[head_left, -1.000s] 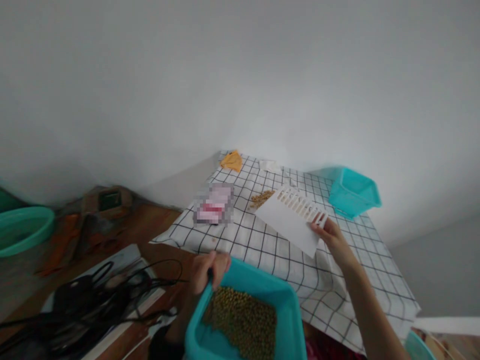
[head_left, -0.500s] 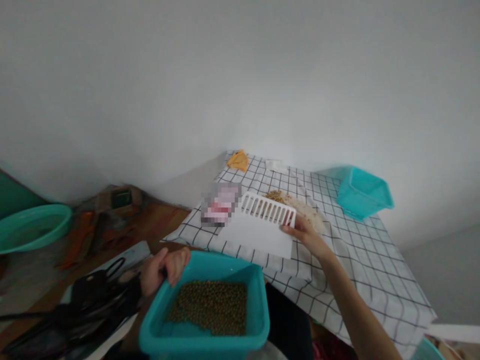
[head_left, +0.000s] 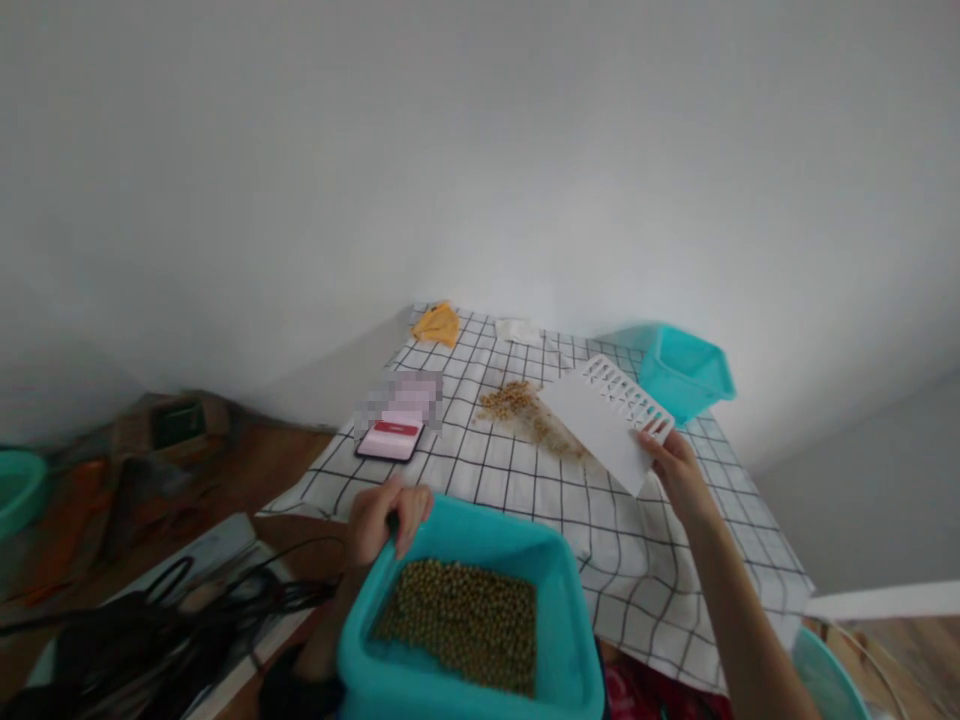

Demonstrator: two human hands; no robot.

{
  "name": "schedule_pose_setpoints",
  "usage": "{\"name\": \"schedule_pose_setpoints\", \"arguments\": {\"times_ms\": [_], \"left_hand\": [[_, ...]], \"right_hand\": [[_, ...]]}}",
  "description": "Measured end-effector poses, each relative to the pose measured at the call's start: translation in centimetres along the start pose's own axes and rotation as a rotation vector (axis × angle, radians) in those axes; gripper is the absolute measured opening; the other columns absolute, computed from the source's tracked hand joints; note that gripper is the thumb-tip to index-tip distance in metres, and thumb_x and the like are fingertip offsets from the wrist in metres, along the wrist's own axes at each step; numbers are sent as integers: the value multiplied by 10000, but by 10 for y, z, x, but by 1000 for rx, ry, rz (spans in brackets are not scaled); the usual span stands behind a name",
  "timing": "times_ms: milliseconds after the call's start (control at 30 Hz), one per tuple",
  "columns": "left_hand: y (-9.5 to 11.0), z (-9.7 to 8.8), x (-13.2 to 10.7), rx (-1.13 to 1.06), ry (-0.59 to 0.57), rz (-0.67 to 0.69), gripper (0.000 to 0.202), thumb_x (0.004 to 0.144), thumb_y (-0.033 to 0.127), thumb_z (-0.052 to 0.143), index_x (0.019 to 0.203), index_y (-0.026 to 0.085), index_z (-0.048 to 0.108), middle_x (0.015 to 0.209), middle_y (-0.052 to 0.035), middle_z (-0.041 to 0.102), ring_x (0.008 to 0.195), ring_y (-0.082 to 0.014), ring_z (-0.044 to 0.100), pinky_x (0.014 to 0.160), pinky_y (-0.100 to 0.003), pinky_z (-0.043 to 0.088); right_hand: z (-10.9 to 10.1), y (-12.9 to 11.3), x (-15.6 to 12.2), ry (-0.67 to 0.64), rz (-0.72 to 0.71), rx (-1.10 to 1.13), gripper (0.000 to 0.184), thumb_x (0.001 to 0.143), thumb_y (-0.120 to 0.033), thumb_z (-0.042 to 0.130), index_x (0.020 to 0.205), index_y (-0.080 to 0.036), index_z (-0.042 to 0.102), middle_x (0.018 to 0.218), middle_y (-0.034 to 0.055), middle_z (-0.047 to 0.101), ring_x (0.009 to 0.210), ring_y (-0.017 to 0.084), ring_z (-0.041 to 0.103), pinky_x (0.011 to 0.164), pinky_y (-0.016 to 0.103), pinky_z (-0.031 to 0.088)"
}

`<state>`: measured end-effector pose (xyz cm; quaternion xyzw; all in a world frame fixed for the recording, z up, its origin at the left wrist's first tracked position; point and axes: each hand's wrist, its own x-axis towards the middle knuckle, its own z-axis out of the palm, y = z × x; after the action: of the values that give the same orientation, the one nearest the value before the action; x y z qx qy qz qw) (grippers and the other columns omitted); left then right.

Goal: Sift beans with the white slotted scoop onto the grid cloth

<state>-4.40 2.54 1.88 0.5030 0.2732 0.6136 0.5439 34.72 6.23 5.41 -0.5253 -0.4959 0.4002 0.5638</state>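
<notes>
My left hand [head_left: 391, 518] is closed over the upper left rim of a teal plastic basin [head_left: 577, 610]. Small round greenish-brown beans [head_left: 465, 620] cover much of the basin's bottom. Over the table, my right hand [head_left: 671, 462] grips one corner of a thin white plastic board [head_left: 600, 420] that has a row of slots along its far edge. The board is tilted. Just left of it, a loose pile of yellowish grains [head_left: 514, 400] with paler bits lies on the checked cloth; the board hides part of this spread.
The table wears a white cloth [head_left: 465, 465] with black checks. On it are a phone [head_left: 394, 430], a yellow cloth [head_left: 437, 325], a white tissue-like piece [head_left: 517, 331] and a second teal basin [head_left: 686, 370]. Black cables [head_left: 247, 590] lie at lower left; a basin [head_left: 829, 670] stands lower right.
My right hand has moved the white board to the right and tilted it, uncovering more of the grain pile and the phone. My left hand stays on the basin rim. The view has shifted.
</notes>
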Motion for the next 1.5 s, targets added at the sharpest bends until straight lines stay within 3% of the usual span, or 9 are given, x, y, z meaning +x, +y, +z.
{"name": "schedule_pose_setpoints", "arguments": {"times_ms": [133, 267, 467, 633, 733, 967, 1067, 1267, 1500], "left_hand": [[-8, -9, -14, 25, -47, -19, 725, 1062, 457, 394, 381, 219, 466, 301, -2, 458, 338, -140, 381, 606, -400, 384], [-10, -14, -20, 48, -8, -33, 710, 1070, 446, 366, 401, 226, 455, 314, 5, 465, 350, -145, 392, 644, -403, 415], [-10, -14, -12, 35, 10, -56, 710, 1057, 420, 380, 378, 220, 445, 288, 3, 444, 325, -132, 359, 600, -388, 394], [-16, -13, -2, 15, 57, -105, 736, 1061, 431, 356, 358, 223, 422, 247, 13, 377, 281, -119, 307, 527, -364, 342], [-15, -13, 2, 17, 81, -143, 722, 1055, 423, 363, 365, 228, 444, 252, 18, 364, 297, -122, 289, 531, -360, 352], [1, -13, 5, 5, -47, -272, 709, 1044, 429, 415, 376, 227, 538, 286, -3, 444, 344, -143, 358, 592, -374, 390], [6, -12, 4, -15, -21, -314, 714, 1038, 459, 455, 369, 229, 555, 282, 1, 461, 348, -139, 354, 603, -365, 383], [13, -6, 0, -34, 10, -353, 698, 1021, 471, 506, 369, 232, 573, 276, 3, 481, 347, -138, 349, 611, -357, 381], [10, -9, -5, -38, 3, -337, 720, 1047, 451, 432, 380, 227, 585, 286, -8, 501, 349, -148, 366, 595, -365, 375]], "right_hand": [[3, 5, 5, 22, -22, -30, 494, 828, -499, 741, 1233, -222, 681, 1326, 127, 714, 1105, 353, 697, 834, 438, 575], [25, 12, 16, -27, -57, -54, 469, 831, -511, 721, 1200, -223, 697, 1270, 122, 735, 1069, 346, 699, 835, 441, 572], [61, 14, 30, -19, -251, -114, 447, 859, -502, 693, 1208, -223, 677, 1274, 124, 712, 1180, 328, 640, 1040, 485, 479], [69, 2, 35, 57, -327, -142, 351, 895, -478, 668, 1134, -221, 672, 1187, 119, 727, 1112, 319, 651, 1026, 480, 471], [71, -9, 37, 25, -356, -144, 290, 905, -463, 666, 1088, -238, 673, 1140, 102, 731, 1068, 312, 659, 998, 473, 484], [105, -6, -3, -201, -272, -203, 283, 925, -474, 652, 1080, -240, 681, 1047, 100, 744, 964, 300, 680, 871, 445, 550], [118, 5, -26, -259, -219, -308, 245, 928, -482, 630, 948, -243, 681, 834, 65, 722, 725, 242, 647, 628, 360, 541], [98, 14, -46, -21, -168, -392, 299, 918, -472, 616, 796, -202, 653, 609, 24, 628, 496, 169, 510, 439, 275, 380], [59, 10, -45, 132, -101, -417, 305, 886, -481, 668, 911, -178, 687, 748, 66, 724, 642, 225, 637, 554, 302, 482]]}}
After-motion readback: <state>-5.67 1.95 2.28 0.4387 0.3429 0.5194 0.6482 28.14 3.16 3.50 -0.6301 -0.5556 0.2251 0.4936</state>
